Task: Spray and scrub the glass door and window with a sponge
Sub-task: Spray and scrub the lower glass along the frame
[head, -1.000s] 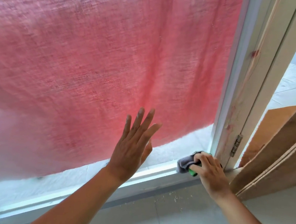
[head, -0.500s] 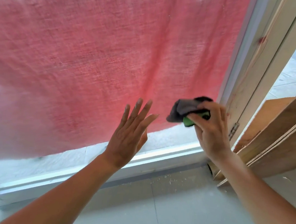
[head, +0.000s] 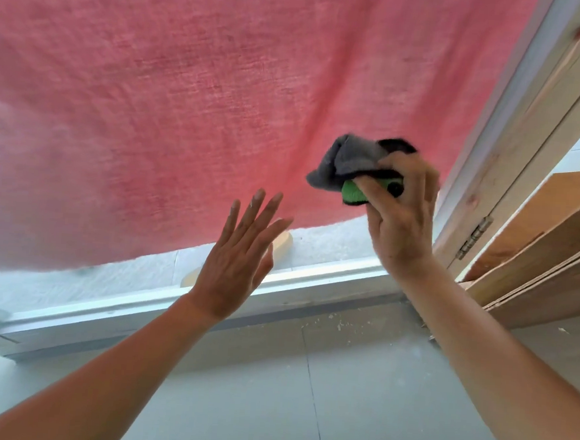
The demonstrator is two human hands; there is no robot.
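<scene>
— How many hands are on it?
— Two. The left hand [head: 234, 264] is spread flat, fingers straight, at the glass [head: 328, 239] below the coarse red curtain [head: 222, 94]. The right hand [head: 401, 224] clutches one green sponge [head: 352, 193] bundled in a soft grey cloth [head: 347, 162], up against the pane near the white frame [head: 494, 124].
— Has it moved?
— Yes. A second ago that sponge was down in the bottom corner by the metal hinge [head: 474, 238].

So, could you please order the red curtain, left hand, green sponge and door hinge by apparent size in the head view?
Largest: red curtain.
Then left hand.
The green sponge, partly covered, and door hinge look alike; unranked.
</scene>
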